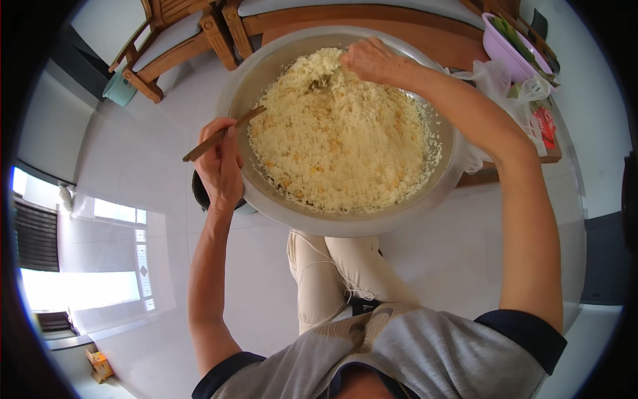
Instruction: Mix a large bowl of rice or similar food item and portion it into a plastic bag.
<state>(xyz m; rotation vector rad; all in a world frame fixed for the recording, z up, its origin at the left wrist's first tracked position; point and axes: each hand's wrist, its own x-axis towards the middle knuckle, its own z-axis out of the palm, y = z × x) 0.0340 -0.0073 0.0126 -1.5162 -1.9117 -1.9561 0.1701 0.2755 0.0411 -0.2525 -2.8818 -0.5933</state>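
Observation:
A wide metal basin [345, 226] is in front of me, filled with pale rice grains [332, 149] mixed with small yellow-orange pieces. My left hand [220, 166] is at the basin's left rim, closed round a pair of wooden chopsticks [211, 143] whose thin ends point in over the rice. My right hand [374, 60] reaches across to the far side of the basin, its fingers curled down at the rice. A hollow shows in the grains beside it. Whatever those fingers hold, if anything, is hidden.
The basin stands at a wooden table [425, 43]. At the right are a purple tub [508, 50] with green leaves and a clear plastic bag [495, 80]. A wooden chair [169, 40] stands far left, near a pale green bucket [119, 90]. A dark container [199, 189] is partly hidden below the basin.

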